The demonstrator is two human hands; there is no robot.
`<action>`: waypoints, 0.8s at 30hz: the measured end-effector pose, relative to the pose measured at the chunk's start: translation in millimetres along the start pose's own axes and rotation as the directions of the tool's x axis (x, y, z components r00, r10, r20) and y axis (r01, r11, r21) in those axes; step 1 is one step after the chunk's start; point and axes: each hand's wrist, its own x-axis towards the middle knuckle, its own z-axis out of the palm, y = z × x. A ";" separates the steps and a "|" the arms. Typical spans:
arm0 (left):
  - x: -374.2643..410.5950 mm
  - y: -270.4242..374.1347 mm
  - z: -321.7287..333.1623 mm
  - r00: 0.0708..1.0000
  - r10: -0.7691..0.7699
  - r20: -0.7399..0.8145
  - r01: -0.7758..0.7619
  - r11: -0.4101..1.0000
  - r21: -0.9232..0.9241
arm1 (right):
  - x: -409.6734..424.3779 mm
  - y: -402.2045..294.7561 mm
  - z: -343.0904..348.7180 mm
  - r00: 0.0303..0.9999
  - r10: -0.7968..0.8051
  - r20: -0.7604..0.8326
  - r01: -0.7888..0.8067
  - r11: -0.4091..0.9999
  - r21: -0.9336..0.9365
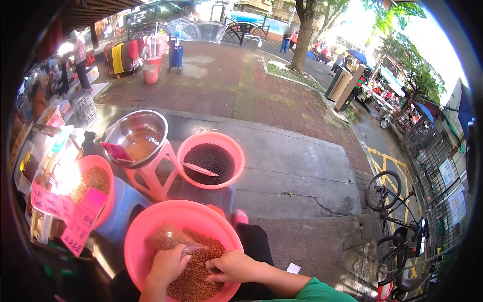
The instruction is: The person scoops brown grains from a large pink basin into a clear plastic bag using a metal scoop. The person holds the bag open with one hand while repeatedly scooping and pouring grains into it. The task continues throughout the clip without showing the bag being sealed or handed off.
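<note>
A large pink plastic basin [137, 241] stands before me, partly filled with small brown grains or beans [200, 279]. Lying on them is a clear plastic bag [169, 236] that seems to have some of the same grains inside. The fingers of my left hand [170, 262] pinch the bag's rim. Close by on the right, my right hand [232, 266] hovers over the grains with its thumb and fingers curled towards each other. Whether anything small is between those fingertips cannot be made out.
Beyond the basin stand a pink tub of black beans [209, 162] and a steel bowl [162, 128] on a pink stool [153, 177]. At left, handwritten pink signs [85, 222] front another grain tub [109, 177]. A bicycle [392, 211] is at right.
</note>
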 end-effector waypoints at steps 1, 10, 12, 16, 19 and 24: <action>-0.8 -0.7 0.5 1.000 0.012 -0.012 -0.012 1.000 -0.017 | 1.2 0.2 5.8 0.999 0.016 -0.033 -0.016 1.000 0.017; -1.2 -2.4 2.4 1.000 0.002 -0.012 -0.002 1.000 -0.022 | 25.2 -3.8 19.3 0.888 0.087 -0.451 0.024 0.972 0.235; -1.7 0.2 -0.1 1.000 0.018 -0.011 -0.019 0.999 -0.032 | 33.3 0.1 25.9 0.898 0.085 -0.433 0.015 0.975 0.223; -2.4 0.2 0.5 0.999 0.034 -0.013 -0.035 0.997 -0.069 | 28.2 -7.7 18.3 0.899 0.076 -0.431 0.026 0.974 0.226; -2.7 -0.1 -0.7 1.000 0.011 -0.001 -0.011 0.999 -0.043 | 8.4 -16.2 -0.3 0.940 0.144 -0.308 -0.088 0.978 0.188; -2.1 -0.7 2.6 1.000 -0.005 0.002 0.005 1.000 -0.011 | -9.2 -9.1 -1.7 0.998 0.066 -0.003 -0.066 0.997 -0.042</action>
